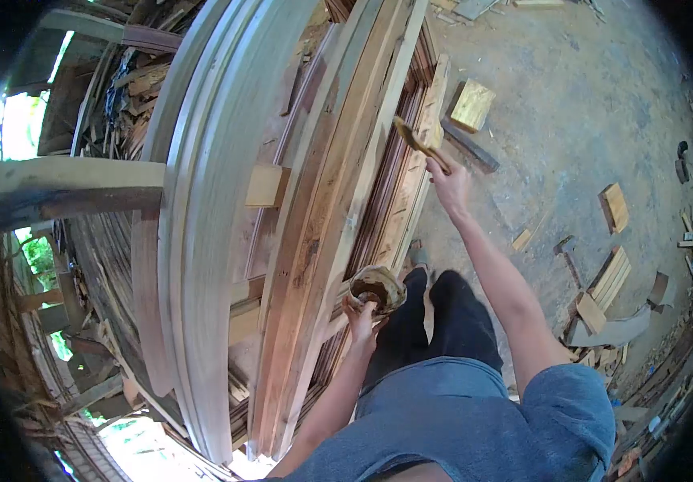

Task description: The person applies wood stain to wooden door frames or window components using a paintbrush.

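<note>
My right hand (451, 189) is closed around the handle of a paintbrush (414, 139), raised beside the long wooden beams. The brush head points up and left, over the edge of a pale beam. Lower down, my left hand (359, 325) grips the rim of a stained pot (395, 296), thumb over the edge. Brown residue coats the inside of this pot; how full it is I cannot tell. Close to the pot on its left runs a stack of long timbers (308, 249) with reddish-brown pieces behind.
Pale moulded boards (214, 217) stand at the left, with a thick crossbeam (73, 178) meeting them. On the concrete floor (579, 112) lie a wood block (472, 105), a dark bar (470, 146), a hammer (570, 261) and several offcuts (610, 273). Scrap wood lines the right side.
</note>
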`<state>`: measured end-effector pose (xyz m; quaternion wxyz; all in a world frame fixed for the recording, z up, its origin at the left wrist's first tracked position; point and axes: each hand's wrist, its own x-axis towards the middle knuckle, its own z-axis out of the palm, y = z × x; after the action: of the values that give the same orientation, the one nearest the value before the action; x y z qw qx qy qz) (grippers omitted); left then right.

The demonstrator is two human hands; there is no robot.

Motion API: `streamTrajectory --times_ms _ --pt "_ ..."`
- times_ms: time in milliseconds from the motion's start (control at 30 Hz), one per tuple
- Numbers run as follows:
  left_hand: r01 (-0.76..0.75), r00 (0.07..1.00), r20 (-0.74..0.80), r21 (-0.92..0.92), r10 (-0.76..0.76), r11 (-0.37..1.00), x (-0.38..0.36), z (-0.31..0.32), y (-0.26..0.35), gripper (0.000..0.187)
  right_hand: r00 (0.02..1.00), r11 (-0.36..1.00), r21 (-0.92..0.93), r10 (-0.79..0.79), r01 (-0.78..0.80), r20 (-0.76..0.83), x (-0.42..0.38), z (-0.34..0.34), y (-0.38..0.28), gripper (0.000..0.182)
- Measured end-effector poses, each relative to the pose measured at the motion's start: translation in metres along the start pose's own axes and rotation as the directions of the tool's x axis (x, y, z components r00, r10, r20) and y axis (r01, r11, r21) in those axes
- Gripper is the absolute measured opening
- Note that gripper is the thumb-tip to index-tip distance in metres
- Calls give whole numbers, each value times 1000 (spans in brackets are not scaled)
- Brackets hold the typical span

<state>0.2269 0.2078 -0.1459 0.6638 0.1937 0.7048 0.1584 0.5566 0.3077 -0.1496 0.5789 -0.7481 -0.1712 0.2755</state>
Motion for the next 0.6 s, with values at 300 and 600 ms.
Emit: streamTrajectory --times_ms 300,600 --pt "39 998 43 -58 -36 998 4 15 19 78 769 938 -278 21 206 639 -81 -11 10 29" --pt "62 987 -124 -320 -107 945 -7 89 39 84 775 868 -291 -155 403 612 111 -21 -16 28"
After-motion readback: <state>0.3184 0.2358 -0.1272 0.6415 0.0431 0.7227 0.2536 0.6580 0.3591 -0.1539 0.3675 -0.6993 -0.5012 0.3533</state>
